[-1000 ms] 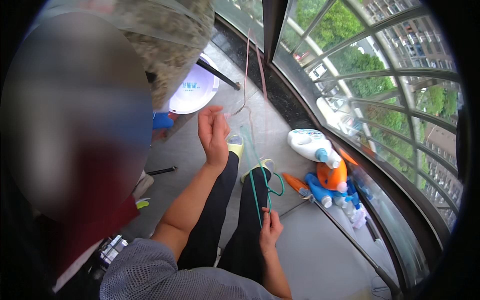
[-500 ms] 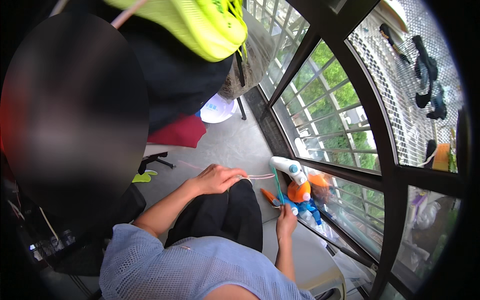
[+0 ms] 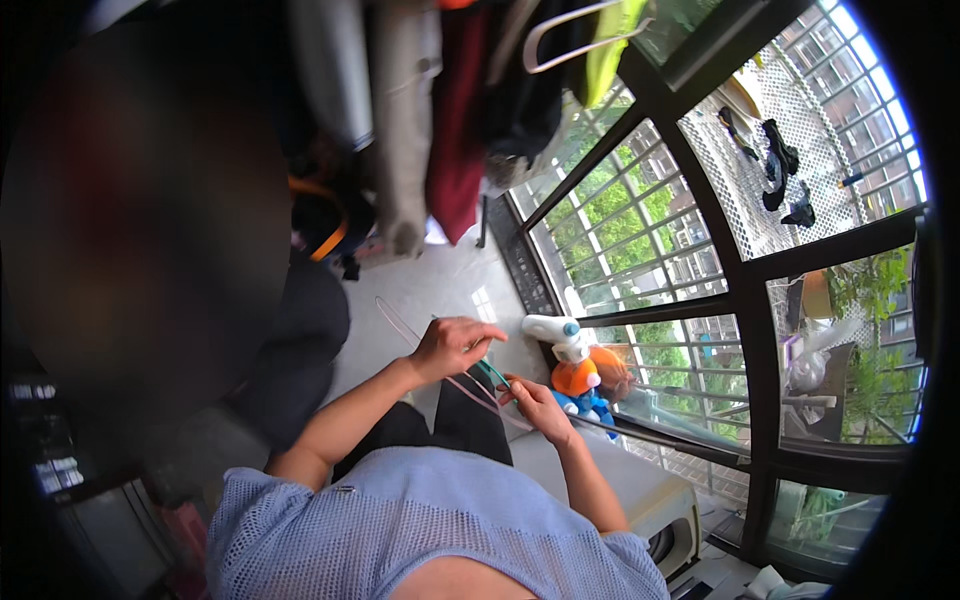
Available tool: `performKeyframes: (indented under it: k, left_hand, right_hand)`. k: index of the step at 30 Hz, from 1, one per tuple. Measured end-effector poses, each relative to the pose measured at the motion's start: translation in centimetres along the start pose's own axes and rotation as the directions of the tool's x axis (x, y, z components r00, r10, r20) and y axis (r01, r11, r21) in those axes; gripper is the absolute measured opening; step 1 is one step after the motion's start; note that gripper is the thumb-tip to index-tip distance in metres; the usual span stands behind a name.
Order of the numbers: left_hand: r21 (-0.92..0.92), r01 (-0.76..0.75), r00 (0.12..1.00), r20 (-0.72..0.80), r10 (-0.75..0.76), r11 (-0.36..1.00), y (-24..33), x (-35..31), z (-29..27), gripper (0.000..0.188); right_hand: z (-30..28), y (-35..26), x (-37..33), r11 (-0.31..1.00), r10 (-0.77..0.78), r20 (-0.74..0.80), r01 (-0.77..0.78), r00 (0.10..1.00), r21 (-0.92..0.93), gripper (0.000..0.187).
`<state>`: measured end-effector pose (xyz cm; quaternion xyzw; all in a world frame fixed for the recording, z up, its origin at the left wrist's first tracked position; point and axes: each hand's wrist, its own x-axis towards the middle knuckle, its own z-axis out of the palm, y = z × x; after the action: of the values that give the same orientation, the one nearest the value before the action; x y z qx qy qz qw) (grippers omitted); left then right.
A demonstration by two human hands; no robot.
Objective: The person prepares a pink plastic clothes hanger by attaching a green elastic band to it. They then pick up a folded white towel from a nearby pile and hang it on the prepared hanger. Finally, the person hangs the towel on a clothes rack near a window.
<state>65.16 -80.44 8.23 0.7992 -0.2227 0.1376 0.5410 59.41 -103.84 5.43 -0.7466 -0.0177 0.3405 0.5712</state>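
Note:
My left hand (image 3: 450, 347) is held above my lap, its fingers curled in a pinch around a pale pink cord (image 3: 392, 318). One loop of that cord sticks out past the left hand toward the floor; its other strands run below the hands. Close by on the right, my right hand (image 3: 537, 407) pinches a short teal cord (image 3: 492, 373) between thumb and forefinger. The teal cord reaches toward the left hand's palm, where its far part is hidden. Exactly how the two cords meet cannot be made out.
Hanging clothes (image 3: 400, 120) and a white hanger (image 3: 580, 40) are ahead. A white bottle (image 3: 548, 328) and an orange bottle (image 3: 575, 377) stand by the barred windows (image 3: 655, 260) on the right. A pale seat-like surface (image 3: 590, 470) lies beside my right arm. A dark blurred area covers the left.
My right hand has moved up and left, close to the left hand, bringing the teal cord with it. My left hand has shifted slightly right. The view has tilted up toward the hanging clothes.

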Motion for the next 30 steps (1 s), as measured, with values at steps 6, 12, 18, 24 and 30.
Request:
performKeyframes:
  k: [6, 12, 18, 24, 30]
  left_hand:
    - [0.073, 0.078, 0.985, -0.158, -0.066, 0.994, 0.4, -9.1, -3.4, 0.017]
    - [0.181, 0.311, 0.767, -0.627, -0.134, 0.933, 3.4, -16.0, -7.1, 0.036]
    - [-0.198, 0.499, 0.594, -0.630, -0.500, 0.844, 3.9, -23.5, -8.4, 0.029]
    - [-0.626, 0.331, 0.332, -0.623, -0.708, 0.706, 4.0, -28.4, -9.4, 0.022]
    - [-0.521, 0.243, 0.280, -0.770, -0.574, 0.818, 7.7, -27.4, -13.8, 0.021]
  right_hand:
    - [11.9, -1.7, -4.4, 0.994, 0.087, 0.182, -0.097, 0.979, 0.049, 0.019]
    - [15.6, -2.8, -4.0, 0.998, 0.042, 0.183, -0.033, 0.982, -0.056, 0.018]
    - [18.5, -2.5, -1.5, 0.995, 0.036, 0.354, 0.000, 0.935, -0.099, 0.018]
    - [23.3, -3.2, -0.4, 0.946, -0.052, 0.595, 0.230, 0.802, -0.228, 0.017]
    - [27.3, -4.4, 0.3, 0.985, -0.021, 0.735, 0.139, 0.678, -0.100, 0.014]
